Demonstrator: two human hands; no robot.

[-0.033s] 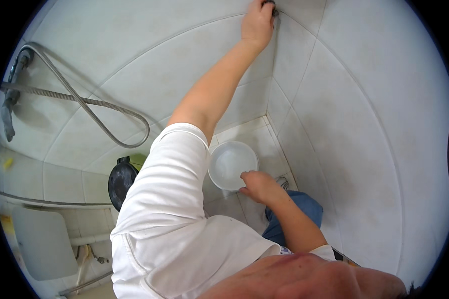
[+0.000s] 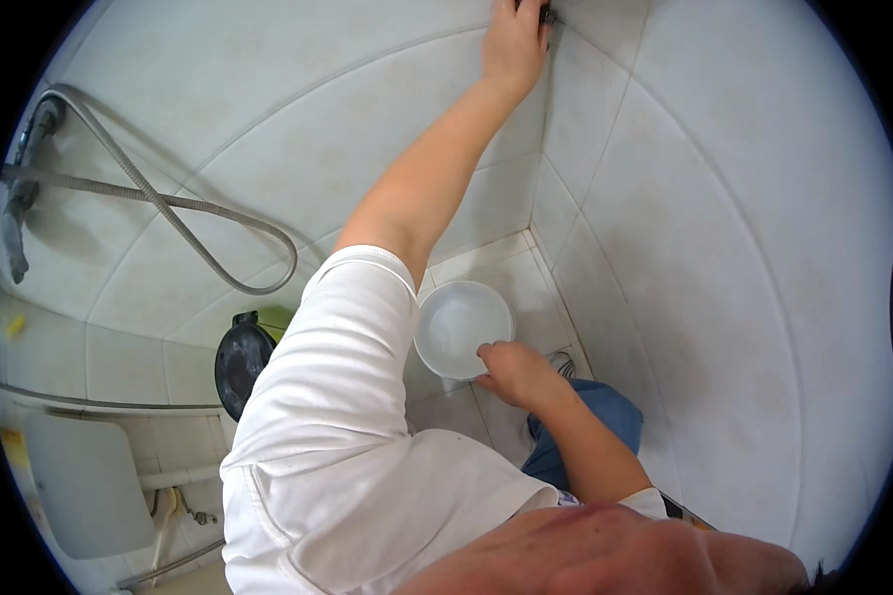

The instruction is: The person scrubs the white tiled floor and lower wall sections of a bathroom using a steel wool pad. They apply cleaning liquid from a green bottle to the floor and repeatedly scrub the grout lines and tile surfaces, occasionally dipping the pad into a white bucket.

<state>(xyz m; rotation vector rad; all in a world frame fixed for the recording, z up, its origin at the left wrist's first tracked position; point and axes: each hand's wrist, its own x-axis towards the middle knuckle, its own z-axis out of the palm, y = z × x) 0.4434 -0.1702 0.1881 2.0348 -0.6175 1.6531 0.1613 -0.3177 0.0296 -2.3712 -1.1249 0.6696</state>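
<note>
My left arm stretches far up to the wall corner at the top edge. There my left hand [image 2: 515,55] has its fingers curled round a small black thing [image 2: 548,14], mostly hidden by the hand and cut off by the picture's edge; I cannot tell its kind. Lower down, a round whitish basin [image 2: 454,322] sits in the corner over the tiled floor. My right hand [image 2: 519,375] is at its near right rim, fingers over the edge and thumb below, closed on it. The basin's inside looks pale; I cannot tell whether it holds water.
Tiled walls [image 2: 685,248] meet close on the right. A ribbed metal shower hose [image 2: 213,207] loops from a grey shower head [image 2: 20,213] on the left. A black lidded container [image 2: 242,369] stands beside my left sleeve. A pale panel [image 2: 84,486] lies at lower left.
My left hand has shifted very slightly at the corner, and the black thing in it shows at a slightly different angle. My right hand and the basin stay in place.
</note>
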